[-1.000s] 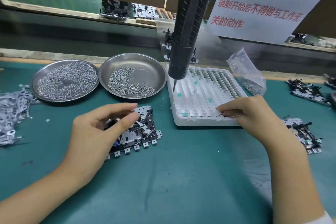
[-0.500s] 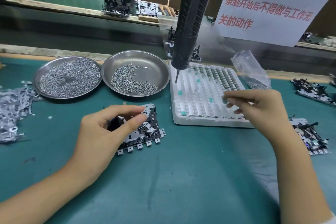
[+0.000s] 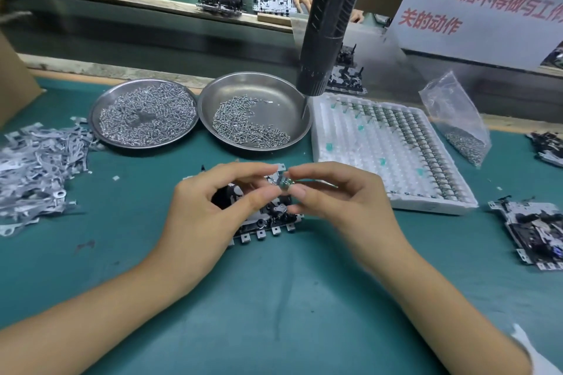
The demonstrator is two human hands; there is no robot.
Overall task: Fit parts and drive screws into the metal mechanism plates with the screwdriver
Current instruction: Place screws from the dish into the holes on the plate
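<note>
Since the earlier frame, the right hand (image 3: 338, 201) had come from the white foam tray (image 3: 396, 204) at 2 o'clock to the bench centre, where it pinched a small greenish part (image 3: 285, 184) between thumb and forefinger. Its fingertips nearly met those of the left hand (image 3: 207, 207), which curled over the metal mechanism plate (image 3: 265, 222) and held it on the green mat (image 3: 274, 298). At 12 o'clock the black screwdriver (image 3: 329, 24) hung untouched, its bit over the right-hand screw dish (image 3: 286, 100).
</note>
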